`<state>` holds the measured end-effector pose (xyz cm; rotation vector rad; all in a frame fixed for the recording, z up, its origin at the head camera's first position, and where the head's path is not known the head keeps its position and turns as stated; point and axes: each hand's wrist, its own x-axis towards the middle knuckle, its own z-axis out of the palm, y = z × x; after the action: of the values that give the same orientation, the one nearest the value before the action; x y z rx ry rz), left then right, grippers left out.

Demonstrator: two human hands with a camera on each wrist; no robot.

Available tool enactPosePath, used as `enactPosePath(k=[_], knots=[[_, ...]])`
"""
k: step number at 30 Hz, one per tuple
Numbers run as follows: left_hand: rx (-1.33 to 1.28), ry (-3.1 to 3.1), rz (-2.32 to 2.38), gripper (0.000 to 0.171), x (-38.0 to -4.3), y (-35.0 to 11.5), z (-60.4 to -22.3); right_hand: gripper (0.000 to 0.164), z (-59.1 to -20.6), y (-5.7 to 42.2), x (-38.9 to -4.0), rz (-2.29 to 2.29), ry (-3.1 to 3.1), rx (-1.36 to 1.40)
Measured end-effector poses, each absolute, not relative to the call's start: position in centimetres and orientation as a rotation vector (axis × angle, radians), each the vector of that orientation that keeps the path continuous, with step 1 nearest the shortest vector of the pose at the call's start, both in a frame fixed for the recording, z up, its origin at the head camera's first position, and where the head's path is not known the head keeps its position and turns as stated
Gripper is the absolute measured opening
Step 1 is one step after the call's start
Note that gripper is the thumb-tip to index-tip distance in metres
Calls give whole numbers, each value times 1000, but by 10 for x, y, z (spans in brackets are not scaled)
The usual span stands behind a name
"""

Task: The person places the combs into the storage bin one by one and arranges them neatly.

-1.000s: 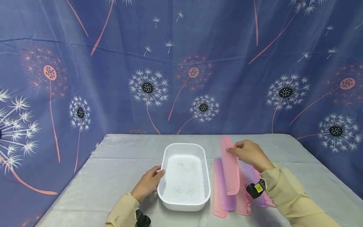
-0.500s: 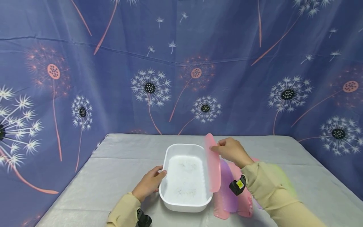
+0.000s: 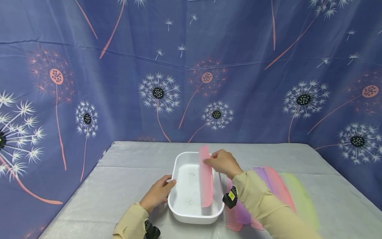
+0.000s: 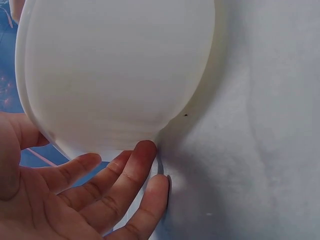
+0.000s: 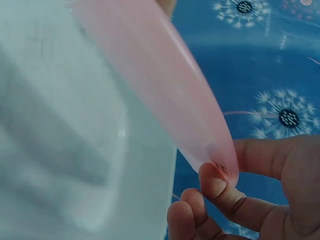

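Note:
A white plastic container (image 3: 186,189) stands on the grey cloth. My left hand (image 3: 158,192) holds its left side, thumb at the rim and fingertips against the outer wall, as the left wrist view of the container (image 4: 120,75) shows. Over the container, my right hand (image 3: 223,163) pinches a pink comb (image 3: 206,186) near its far end between thumb and fingers. The comb hangs on edge with its teeth toward the left. In the right wrist view the comb (image 5: 165,85) slants across the container's inside. Whether it touches the floor of the container, I cannot tell.
Purple comb (image 3: 242,212) and pink combs lie right of the container, partly under my right sleeve (image 3: 268,205). Farther right lie another pink comb (image 3: 280,186) and a light green comb (image 3: 301,196). A blue dandelion-print curtain (image 3: 191,66) hangs behind the table.
My right hand has carried the pink comb leftward from above the other combs to over the container. The left hand has kept its hold on the container's side.

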<state>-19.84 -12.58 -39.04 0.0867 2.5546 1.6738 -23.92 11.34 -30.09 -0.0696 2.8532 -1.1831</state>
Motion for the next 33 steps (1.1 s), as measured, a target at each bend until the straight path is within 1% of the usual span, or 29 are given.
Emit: enactPosePath(k=[6,14,23,33], knots=[[101,2557,1703,42,-198,-125,-391,33,-312,87,-239,-1115,2846,-57],[137,2538,1679,46,-197,-128,-390,22,-328,63,-246,-1101,2817,-69],[149,2544,1685,44,-198,-128,-392,24,-338,48,-258,-1037,2750,-26],[163,2558,1668,46,-197,-128,-392,36,-353,42,-269,-849,2786,-9]])
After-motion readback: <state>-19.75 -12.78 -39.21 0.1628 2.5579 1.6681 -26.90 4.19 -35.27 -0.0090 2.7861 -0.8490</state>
